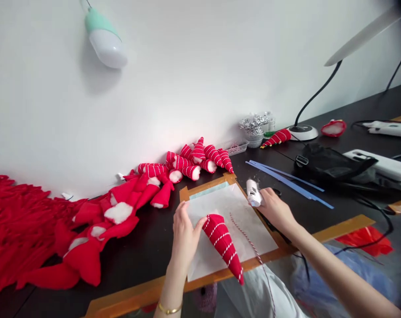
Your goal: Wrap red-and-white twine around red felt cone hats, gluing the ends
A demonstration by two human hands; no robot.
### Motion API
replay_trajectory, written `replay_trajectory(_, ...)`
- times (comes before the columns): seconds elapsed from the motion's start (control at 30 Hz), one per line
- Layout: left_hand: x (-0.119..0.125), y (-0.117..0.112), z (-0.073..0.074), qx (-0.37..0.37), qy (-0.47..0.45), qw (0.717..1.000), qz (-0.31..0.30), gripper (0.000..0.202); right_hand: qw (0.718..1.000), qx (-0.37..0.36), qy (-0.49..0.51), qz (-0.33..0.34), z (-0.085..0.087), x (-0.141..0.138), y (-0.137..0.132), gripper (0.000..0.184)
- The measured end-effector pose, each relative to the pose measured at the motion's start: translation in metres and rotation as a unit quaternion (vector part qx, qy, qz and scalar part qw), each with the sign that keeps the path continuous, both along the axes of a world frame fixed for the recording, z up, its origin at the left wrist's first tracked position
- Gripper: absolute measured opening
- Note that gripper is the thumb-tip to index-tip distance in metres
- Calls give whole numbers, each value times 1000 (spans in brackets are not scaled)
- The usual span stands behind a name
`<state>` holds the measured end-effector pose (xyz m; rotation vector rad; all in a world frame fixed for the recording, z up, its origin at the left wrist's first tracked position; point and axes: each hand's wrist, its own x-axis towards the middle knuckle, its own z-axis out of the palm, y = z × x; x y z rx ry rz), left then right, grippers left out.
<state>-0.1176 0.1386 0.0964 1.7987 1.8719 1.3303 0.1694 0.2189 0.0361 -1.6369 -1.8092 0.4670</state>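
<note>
A red cloth cone (222, 243) wound with red-and-white cord lies aslant on the white sheet (203, 265), its pointed end towards me over the table edge. My left hand (183, 229) is beside its wide end; the thumb touches the cone there and the fingers are spread apart. A loose length of red-and-white twine (245, 236) runs across the sheet and down over my lap. To the right of the sheet, my right hand (275, 210) is closed around a white glue gun (253, 193), whose lower part my fingers hide.
Finished striped cones (187, 165) are heaped at the wall. Stuffed red cones (121, 212) and a pile of red cloth (21, 229) lie left. Blue strips (289, 183), a black bag (333, 165) and a lamp base (303, 132) stand right. Brown tape (130, 300) lines the edge.
</note>
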Motion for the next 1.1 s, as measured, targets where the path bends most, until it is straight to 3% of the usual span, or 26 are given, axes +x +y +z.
replay_trajectory(0.1,-1,-9,25,32,-189,981,-8,43,997,7,-67,-31,-8,17,10,22)
replay_trajectory(0.13,2,-14,33,29,-285,958,-23,37,996,6,-82,-31,-12,21,11,26)
replay_trajectory(0.2,10,-25,46,3,-463,884,-63,32,993,6,-114,-20,-18,27,13,36)
replay_trajectory(0.27,17,-34,55,-16,-567,818,-97,28,988,30,-149,-13,-18,30,10,46)
replay_trajectory(0.37,26,-46,64,-18,-627,767,-132,23,982,146,-121,8,1,27,-6,46)
replay_trajectory(0.43,31,-52,67,-21,-640,751,-161,23,971,232,6,61,24,14,-29,32)
replay_trajectory(0.5,38,-57,68,-26,-644,739,-194,25,950,235,142,148,51,-7,-57,16)
replay_trajectory(0.6,48,-62,68,-37,-636,737,-225,26,905,227,251,255,80,-44,-94,14)
replay_trajectory(0.73,61,-70,64,-54,-609,757,-230,26,862,256,332,283,93,-77,-115,30)
replay_trajectory(0.93,67,-86,41,-44,-559,803,-202,34,854,253,364,272,85,-79,-114,16)
replay_trajectory(1.03,70,-88,15,37,-474,862,-175,37,860,214,391,247,84,-77,-117,11)
replay_trajectory(1.1,76,-88,-1,109,-413,886,-182,47,861,193,415,220,84,-77,-120,12)
